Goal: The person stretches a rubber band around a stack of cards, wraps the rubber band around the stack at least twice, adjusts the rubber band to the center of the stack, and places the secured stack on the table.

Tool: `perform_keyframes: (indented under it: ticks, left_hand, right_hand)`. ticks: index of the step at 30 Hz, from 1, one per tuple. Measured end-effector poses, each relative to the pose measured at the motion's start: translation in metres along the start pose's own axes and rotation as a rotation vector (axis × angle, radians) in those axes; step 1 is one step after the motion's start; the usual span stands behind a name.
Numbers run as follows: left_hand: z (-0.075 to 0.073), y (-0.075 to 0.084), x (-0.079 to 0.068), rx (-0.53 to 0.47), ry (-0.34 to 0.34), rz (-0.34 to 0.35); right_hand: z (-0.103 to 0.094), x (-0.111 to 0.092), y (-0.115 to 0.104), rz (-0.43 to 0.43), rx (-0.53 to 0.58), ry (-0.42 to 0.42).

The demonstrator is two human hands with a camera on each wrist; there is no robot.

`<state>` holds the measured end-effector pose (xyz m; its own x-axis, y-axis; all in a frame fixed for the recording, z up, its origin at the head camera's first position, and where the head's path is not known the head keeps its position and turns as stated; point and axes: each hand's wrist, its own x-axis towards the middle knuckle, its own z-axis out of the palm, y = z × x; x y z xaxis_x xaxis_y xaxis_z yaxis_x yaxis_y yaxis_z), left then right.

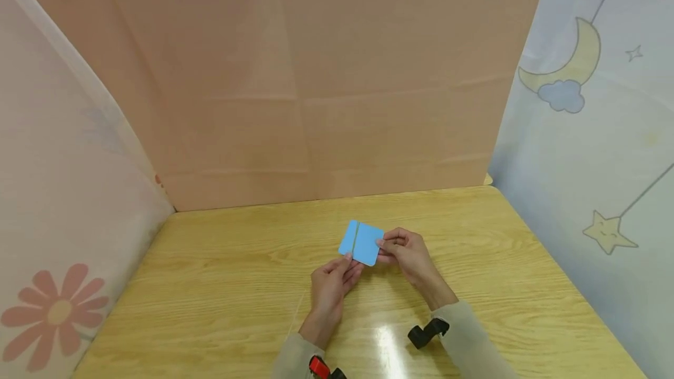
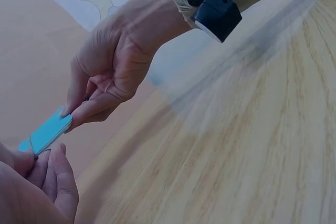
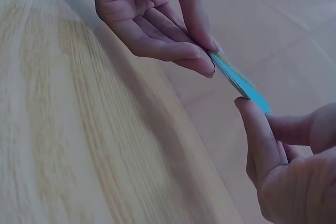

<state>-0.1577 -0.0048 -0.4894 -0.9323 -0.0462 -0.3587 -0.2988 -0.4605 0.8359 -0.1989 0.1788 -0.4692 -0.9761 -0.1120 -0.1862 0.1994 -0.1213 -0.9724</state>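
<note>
A thin square stack of blue cards (image 1: 368,245) is held above the table between both hands, tilted in the wrist views. A thin yellowish rubber band (image 1: 356,235) runs round it near its left side. My left hand (image 1: 329,286) pinches the near edge by the band, thumb on top and fingers beneath. At the right edge, my right hand (image 1: 413,255) pinches the stack between thumb and fingers. Several thin layers show along the side of the card stack (image 3: 236,80) in the right wrist view. The underside is mostly hidden.
Beneath the hands lies a wood-grain table (image 1: 226,262). An orange-brown cloth (image 1: 316,86) hangs behind it, with patterned cloths at the left (image 1: 58,192) and right (image 1: 595,151). A thin pale strand (image 1: 296,313) shows beside the left forearm.
</note>
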Motion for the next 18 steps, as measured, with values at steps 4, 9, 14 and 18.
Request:
perform_keyframes:
  ticks: [4, 9, 14, 18]
  left_hand:
    - [-0.0004, 0.0007, -0.0003, 0.016, -0.023, -0.001]
    - [0.002, -0.0025, -0.0045, 0.018, -0.068, -0.046]
    - [0.0039, -0.0057, -0.0061, 0.014, -0.083, -0.046]
    - [0.0031, -0.007, -0.0052, 0.026, -0.082, -0.042]
  right_hand:
    - [0.0022, -0.0004, -0.0012, 0.0, 0.011, 0.025]
    - [0.006, -0.0014, -0.0027, -0.01, 0.006, 0.016]
    - [0.0072, -0.0021, -0.0038, -0.017, -0.01, 0.013]
    - [0.0047, -0.0023, -0.0025, -0.005, 0.014, 0.001]
